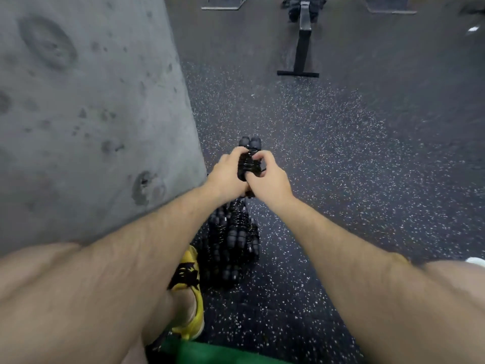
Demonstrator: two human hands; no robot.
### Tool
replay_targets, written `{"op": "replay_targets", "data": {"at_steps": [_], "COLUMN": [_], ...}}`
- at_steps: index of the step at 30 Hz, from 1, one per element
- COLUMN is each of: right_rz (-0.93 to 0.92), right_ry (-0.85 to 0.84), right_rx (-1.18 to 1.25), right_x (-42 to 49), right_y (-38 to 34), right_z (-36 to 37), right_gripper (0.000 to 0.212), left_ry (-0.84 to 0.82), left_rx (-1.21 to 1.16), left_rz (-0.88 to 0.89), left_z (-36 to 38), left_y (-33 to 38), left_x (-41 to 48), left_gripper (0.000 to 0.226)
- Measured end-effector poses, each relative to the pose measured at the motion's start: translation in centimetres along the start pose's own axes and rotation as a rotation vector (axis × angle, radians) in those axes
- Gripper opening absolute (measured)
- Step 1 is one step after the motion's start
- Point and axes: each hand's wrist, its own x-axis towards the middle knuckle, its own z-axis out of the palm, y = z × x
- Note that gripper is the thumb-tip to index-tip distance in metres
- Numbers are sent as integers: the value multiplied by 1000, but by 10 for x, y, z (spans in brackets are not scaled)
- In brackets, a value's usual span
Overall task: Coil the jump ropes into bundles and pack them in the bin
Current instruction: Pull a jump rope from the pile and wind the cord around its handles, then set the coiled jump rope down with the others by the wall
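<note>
Speckled gym floor (328, 153) below, left hand (227, 177) and right hand (270, 178) both clamped round 1 coiled jump rope (248, 164), 2 handles (250, 143) poking out, bundle pile (231, 240) underneath

No text, label, brand or number can be read. The yellow shoe (190, 282) bears a black jagged mark, too blurred to read.

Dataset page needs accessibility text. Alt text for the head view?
The left hand and right hand grip a coiled black jump rope bundle, its two handles protruding, above a pile of similar bundles on a speckled floor beside a grey concrete wall.
</note>
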Motion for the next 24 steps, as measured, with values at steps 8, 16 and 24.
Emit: {"op": "replay_targets", "data": {"at_steps": [8,16,24], "right_rz": [315,529,671], "right_ry": [-120,-319,-527], "right_rx": [-58,-79,-106], "right_x": [-70,-122,-118], "right_y": [124,210,221], "right_z": [63,112,115], "right_gripper": [34,45,57], "left_ry": [-154,-343,-521], "left_rx": [32,153,113], "left_rz": [-195,-304,-345], "left_z": [138,223,223], "left_y": [-82,-139,-155], "left_x": [-62,-118,-108], "left_gripper": [78,76,76]}}
